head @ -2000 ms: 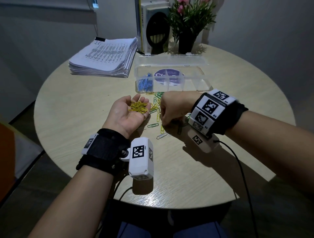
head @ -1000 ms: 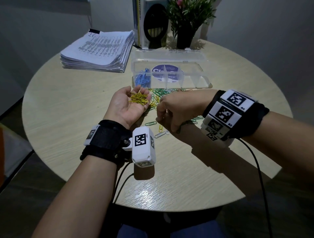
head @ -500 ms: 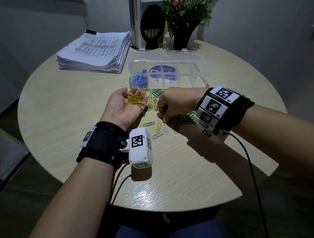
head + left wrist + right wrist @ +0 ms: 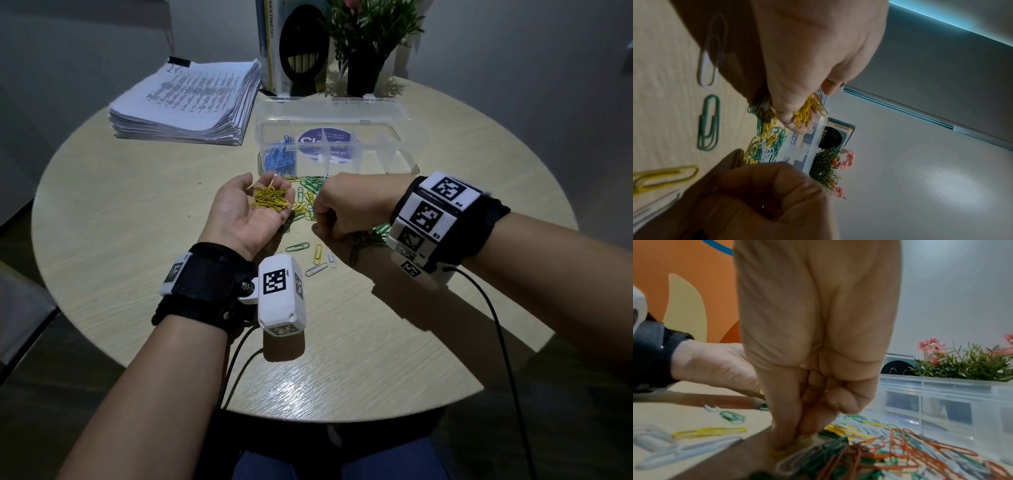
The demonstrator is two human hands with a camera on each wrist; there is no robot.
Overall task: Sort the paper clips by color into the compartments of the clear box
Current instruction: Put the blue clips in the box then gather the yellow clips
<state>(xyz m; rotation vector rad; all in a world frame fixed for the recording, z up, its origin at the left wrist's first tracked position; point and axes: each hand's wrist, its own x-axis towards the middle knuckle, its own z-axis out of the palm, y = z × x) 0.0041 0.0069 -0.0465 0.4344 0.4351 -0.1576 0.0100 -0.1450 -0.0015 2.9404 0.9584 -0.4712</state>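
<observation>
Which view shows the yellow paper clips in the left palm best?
Head view: the yellow wire paper clips lie fully visible in the upturned left hand. Left wrist shows only some; right wrist shows none of them.

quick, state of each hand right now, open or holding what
Left hand: open, palm up, carrying a heap of yellow clips.
Right hand: fingers curled down, pinching what looks like a single yellow clip at the loose pile.

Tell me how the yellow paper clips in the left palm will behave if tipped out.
The yellow paper clips are thin wire and lie tangled, so they will probably slide off in clumps. They look light, so some may snag on fingers of the left hand. Strays could skitter across the smooth table.
</observation>
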